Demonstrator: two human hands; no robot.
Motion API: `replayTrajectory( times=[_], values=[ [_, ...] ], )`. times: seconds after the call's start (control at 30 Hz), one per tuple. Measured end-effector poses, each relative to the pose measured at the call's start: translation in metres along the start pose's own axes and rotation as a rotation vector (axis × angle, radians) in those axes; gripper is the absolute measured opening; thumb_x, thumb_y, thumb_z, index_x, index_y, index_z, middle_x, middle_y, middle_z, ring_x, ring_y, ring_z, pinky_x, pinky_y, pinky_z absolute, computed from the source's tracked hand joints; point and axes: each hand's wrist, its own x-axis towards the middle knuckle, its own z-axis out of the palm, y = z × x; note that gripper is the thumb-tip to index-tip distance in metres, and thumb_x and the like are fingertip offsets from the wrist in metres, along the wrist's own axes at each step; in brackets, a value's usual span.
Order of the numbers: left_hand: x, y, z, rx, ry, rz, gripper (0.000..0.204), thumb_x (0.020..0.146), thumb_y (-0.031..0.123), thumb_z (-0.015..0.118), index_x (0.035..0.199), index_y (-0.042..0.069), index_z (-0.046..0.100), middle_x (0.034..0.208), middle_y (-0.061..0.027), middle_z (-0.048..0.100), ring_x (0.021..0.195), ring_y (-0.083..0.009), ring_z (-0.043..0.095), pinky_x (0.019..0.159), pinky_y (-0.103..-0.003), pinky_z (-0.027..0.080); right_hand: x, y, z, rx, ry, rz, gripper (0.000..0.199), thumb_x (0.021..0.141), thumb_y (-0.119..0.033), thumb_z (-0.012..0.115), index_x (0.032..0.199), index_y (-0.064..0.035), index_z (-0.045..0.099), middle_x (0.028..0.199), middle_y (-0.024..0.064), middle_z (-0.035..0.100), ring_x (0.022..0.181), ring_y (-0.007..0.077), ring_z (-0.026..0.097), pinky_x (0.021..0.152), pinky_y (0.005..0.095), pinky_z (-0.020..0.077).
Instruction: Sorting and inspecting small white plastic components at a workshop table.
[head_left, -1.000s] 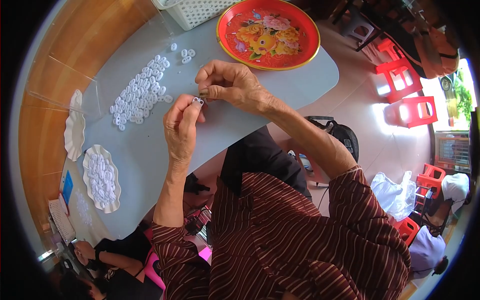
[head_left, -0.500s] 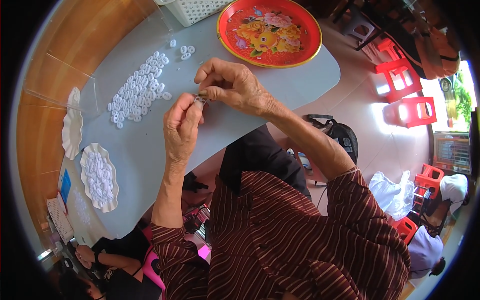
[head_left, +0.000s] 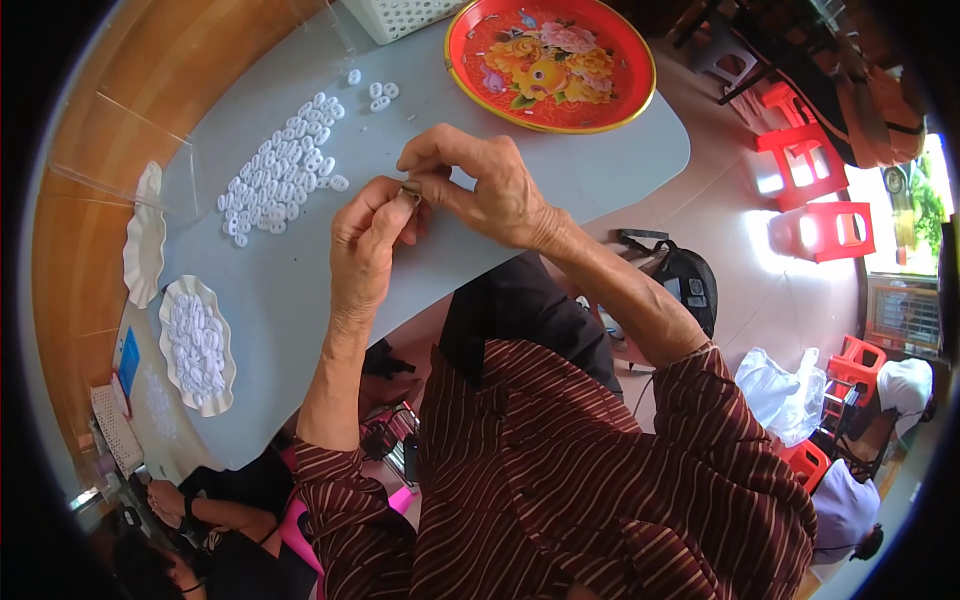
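The person's two hands meet over the table (head_left: 275, 290), fingertips pressed close together. The left hand (head_left: 365, 240) rises from below with its thumb against the bent index finger, pinching a small item (head_left: 413, 196) at the very tips; the fingers cover nearly all of it, so its shape cannot be made out. The right hand (head_left: 484, 188) comes in from the right, its thumb tip touching the same spot and its index finger arched above; whether it also grips the item cannot be told. To the left of the joined fingertips, and apart from them, lies a loose heap of white oval pieces (head_left: 272, 190), many showing two holes, spread on the table beyond the left hand. The nearest piece (head_left: 340, 184) of that heap sits just to the left of the left hand's fingers. A few more white pieces (head_left: 380, 103) lie farther off, above the hands. Well to the left of the left wrist, a wavy-rimmed dish (head_left: 216, 404) holds more white pieces, with a second wavy-rimmed dish (head_left: 147, 240) beside it. Beyond the right hand stands a round red tray (head_left: 465, 62) with a flower pattern, next to a white perforated basket (head_left: 400, 20).
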Motion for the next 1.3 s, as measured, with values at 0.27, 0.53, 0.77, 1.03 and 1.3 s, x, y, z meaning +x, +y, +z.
replayTrajectory(
  times=[0.27, 0.53, 0.77, 1.03, 1.3],
  values=[
    [0.0, -0.002, 0.003, 0.044, 0.019, 0.06, 0.017, 0.09, 0.015, 0.053, 0.082, 0.001, 0.058, 0.072, 0.0008, 0.052, 0.063, -0.0074, 0.043, 0.06, -0.021, 0.036, 0.001, -0.001, -0.005, 0.148, -0.078, 0.297, 0.015, 0.089, -0.012, 0.062, 0.085, 0.0015, 0.06, 0.071, 0.0063, 0.064, 0.065, 0.0088, 0.061, 0.059, 0.0242, 0.0495],
    [0.003, -0.003, 0.007, 0.531, 0.1, 0.4, 0.015, 0.088, 0.014, 0.054, 0.082, 0.0, 0.056, 0.066, 0.0005, 0.049, 0.059, -0.0082, 0.042, 0.052, -0.025, 0.036, 0.003, 0.004, -0.006, 0.05, -0.078, 0.35, 0.02, 0.086, -0.019, 0.065, 0.079, 0.0001, 0.062, 0.061, 0.0031, 0.058, 0.057, 0.0102, 0.055, 0.052, 0.0258, 0.0433],
    [-0.002, -0.001, 0.003, 0.314, 0.144, 0.133, 0.014, 0.083, 0.014, 0.052, 0.081, 0.001, 0.055, 0.062, 0.0009, 0.048, 0.059, -0.0071, 0.043, 0.053, -0.025, 0.039, 0.0, 0.001, -0.006, 0.214, -0.107, 0.475, 0.014, 0.09, -0.015, 0.056, 0.089, -0.0017, 0.06, 0.071, -0.0015, 0.056, 0.066, 0.0054, 0.05, 0.059, 0.0212, 0.0414],
    [-0.005, -0.01, -0.008, 0.357, 0.02, 0.18, 0.017, 0.087, 0.022, 0.057, 0.086, 0.005, 0.053, 0.07, -0.0004, 0.049, 0.066, -0.01, 0.044, 0.058, -0.027, 0.039, 0.004, -0.011, 0.001, 0.167, -0.088, 0.455, 0.016, 0.091, -0.015, 0.061, 0.082, -0.0016, 0.058, 0.066, -0.0017, 0.055, 0.057, 0.0034, 0.044, 0.051, 0.0183, 0.0359],
    [0.024, 0.046, -0.086, 1.944, -0.198, -0.066, 0.061, 0.086, 0.039, 0.057, 0.14, 0.03, 0.03, 0.152, 0.0025, 0.011, 0.137, -0.0206, 0.015, 0.104, -0.053, 0.032, 0.001, -0.001, -0.004, 0.218, -0.094, 0.494, 0.013, 0.089, -0.014, 0.064, 0.089, -0.001, 0.06, 0.071, -0.0024, 0.056, 0.061, 0.0031, 0.044, 0.054, 0.0186, 0.0359]
  ],
)
